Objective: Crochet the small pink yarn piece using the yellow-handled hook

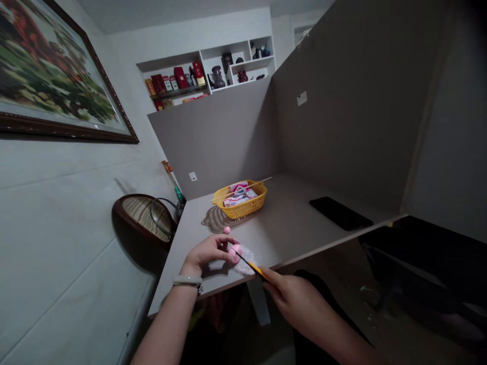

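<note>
My left hand (211,252) grips a pink ball (235,253) between thumb and fingers, low over the table's front edge. My right hand (279,289) is closed around a slim tool (254,266) with a yellow and black handle and a thin dark shaft. The shaft's tip reaches the pink ball; whether it presses in or only touches, I cannot tell. Beneath the ball lies a crumpled white translucent sheet (247,263), perhaps plastic. A smaller pink ball (227,230) rests on the table just beyond my left hand.
A yellow woven-look plastic basket (245,209) holds printed packets, with a thin stick (243,189) across its rim. A black phone-like slab (340,213) lies at the right. Grey panels (220,142) enclose the table's back and right side. A dark-rimmed round object (142,228) stands left.
</note>
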{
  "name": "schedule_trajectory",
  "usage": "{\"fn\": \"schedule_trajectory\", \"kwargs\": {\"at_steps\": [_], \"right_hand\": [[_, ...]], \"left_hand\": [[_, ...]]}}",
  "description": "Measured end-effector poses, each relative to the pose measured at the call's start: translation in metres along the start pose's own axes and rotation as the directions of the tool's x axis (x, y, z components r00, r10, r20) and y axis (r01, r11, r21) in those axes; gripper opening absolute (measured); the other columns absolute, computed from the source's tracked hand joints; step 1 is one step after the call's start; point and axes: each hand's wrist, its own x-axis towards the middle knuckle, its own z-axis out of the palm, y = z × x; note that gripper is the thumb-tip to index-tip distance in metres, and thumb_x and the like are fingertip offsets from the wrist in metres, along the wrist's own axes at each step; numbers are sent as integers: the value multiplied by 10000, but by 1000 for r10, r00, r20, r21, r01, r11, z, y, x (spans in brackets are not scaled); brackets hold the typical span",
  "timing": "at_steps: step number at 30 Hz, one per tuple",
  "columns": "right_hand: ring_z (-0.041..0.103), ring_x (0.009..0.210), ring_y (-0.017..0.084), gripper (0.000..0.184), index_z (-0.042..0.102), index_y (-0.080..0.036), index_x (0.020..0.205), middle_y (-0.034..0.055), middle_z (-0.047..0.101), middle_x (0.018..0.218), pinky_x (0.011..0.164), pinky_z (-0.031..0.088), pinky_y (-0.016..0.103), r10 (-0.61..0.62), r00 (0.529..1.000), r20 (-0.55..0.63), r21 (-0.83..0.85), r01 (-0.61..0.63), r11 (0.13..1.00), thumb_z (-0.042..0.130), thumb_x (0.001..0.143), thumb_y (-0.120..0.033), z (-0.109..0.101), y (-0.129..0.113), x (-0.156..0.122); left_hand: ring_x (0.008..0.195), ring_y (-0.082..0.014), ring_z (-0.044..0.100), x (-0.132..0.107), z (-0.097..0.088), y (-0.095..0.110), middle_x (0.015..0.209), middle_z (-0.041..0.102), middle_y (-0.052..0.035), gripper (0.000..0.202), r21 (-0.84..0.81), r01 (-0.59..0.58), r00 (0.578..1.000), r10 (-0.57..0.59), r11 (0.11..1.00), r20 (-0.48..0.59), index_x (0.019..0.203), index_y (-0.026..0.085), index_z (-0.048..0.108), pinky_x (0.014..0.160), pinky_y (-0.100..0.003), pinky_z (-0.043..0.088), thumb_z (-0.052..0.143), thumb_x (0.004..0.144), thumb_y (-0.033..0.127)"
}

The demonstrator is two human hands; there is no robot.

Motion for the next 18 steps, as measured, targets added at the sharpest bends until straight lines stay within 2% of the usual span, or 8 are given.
{"fn": "schedule_trajectory", "kwargs": {"at_steps": [3,7,10,15,18], "right_hand": [[717,854,199,402,601,-301,1322,34,767,959,660,409,230,2,1000,11,17,-2,1000,417,966,-261,-4,3,-10],[715,835,197,392,610,-292,1313,47,767,949,632,384,226,-13,1000,-20,-59,12,998,420,971,-267,-6,-9,9],[711,854,190,401,597,-301,1331,53,766,982,655,391,220,-32,999,-31,-47,30,998,397,984,-275,-6,-13,16],[711,816,197,414,596,-321,1329,32,769,908,637,398,226,5,1000,3,-13,-5,1000,402,966,-270,-7,1,-10],[712,819,200,401,612,-310,1308,34,769,905,632,390,231,12,1000,-5,-26,-12,1000,411,963,-267,-7,0,-12]], "left_hand": [[743,-130,535,1,1,0,819,617,-4,530,24,-10,1000,11,1000,-22,1007,170,728,668,-253,413,868,496,201],[768,-140,568,2,5,1,838,645,-10,517,-10,-4,1000,4,1000,3,1011,170,711,716,-267,435,865,519,201],[766,-151,588,1,5,1,847,653,-21,542,-43,24,999,-22,999,28,1046,165,693,725,-288,453,872,538,225],[752,-130,542,3,1,0,838,622,-9,525,24,-2,1000,3,1000,-22,1007,163,725,681,-257,420,880,506,200],[761,-128,539,3,1,0,848,623,-10,519,33,-18,1000,19,999,-19,1003,169,725,684,-252,418,882,510,209]]}}
